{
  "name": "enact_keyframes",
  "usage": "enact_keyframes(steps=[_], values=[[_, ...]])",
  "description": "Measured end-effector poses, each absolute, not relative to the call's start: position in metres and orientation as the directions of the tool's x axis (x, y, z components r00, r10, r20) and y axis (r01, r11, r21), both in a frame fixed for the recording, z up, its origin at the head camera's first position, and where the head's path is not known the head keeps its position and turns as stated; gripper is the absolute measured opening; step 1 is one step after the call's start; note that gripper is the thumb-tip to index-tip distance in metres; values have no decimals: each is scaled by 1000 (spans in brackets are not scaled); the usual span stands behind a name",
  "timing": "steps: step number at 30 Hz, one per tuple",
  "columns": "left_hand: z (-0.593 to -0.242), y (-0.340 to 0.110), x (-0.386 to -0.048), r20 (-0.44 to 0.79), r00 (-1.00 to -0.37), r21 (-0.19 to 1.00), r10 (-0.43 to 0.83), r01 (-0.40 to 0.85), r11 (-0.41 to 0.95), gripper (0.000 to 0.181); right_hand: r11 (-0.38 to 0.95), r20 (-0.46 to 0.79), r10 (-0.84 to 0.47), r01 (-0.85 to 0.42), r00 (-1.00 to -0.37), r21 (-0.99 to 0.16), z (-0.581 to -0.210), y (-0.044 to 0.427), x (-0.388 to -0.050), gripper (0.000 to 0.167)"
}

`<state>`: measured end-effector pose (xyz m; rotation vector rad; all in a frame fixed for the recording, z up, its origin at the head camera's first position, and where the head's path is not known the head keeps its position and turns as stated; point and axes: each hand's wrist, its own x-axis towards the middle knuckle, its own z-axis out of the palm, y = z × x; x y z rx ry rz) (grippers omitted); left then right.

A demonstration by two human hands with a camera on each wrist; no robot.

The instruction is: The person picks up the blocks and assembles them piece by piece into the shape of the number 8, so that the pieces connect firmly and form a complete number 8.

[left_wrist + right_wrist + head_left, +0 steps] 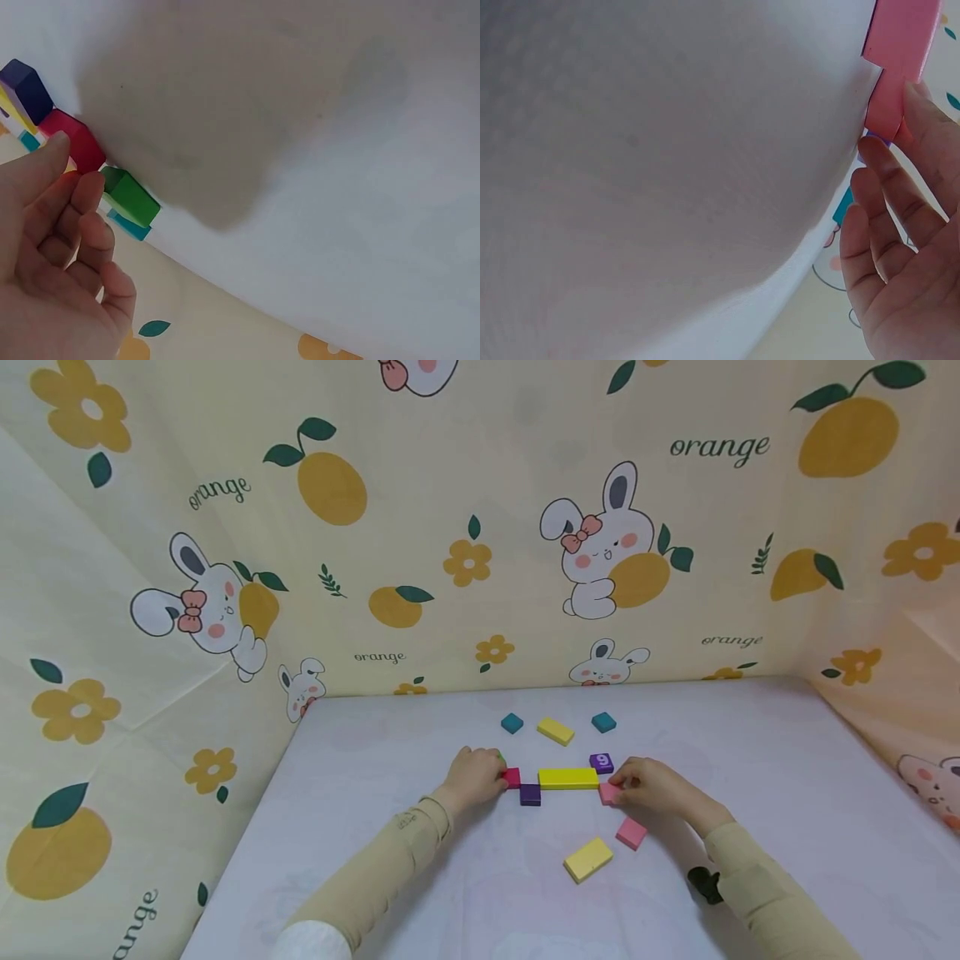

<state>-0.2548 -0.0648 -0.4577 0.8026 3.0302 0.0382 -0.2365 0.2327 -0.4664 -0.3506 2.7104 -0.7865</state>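
My left hand [474, 778] pinches a red block [512, 778] at the left end of a row. In the left wrist view, thumb and fingertips of that hand [64, 240] meet at the red block [73, 141], beside a green block [132, 198]. A dark purple block [530, 795] and a long yellow block [567, 779] lie between the hands. At the row's right end my right hand [660, 789] pinches a pink block [609, 793]; in the right wrist view the hand's [907, 232] thumb rests against the pink block [887, 105].
A purple block marked 9 [602, 763] touches the row's back. Two teal blocks [512, 722] [603, 722] and a yellow block [556, 732] lie behind. Nearer the front are another pink block [632, 833] and a pale yellow block [588, 860]. A patterned cloth [420, 485] stands behind the table.
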Motion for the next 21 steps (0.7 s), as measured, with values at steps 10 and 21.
enact_keyframes(steps=[10,21], values=[[-458,-65,-257,-22,-874,43,486,485,874,14,825,-217,-309,-148,-926,-546,-466,232,-236,26],[-455,-65,-259,-50,-876,23,481,480,877,16,817,-219,-311,-143,-925,-558,-466,233,-236,25]])
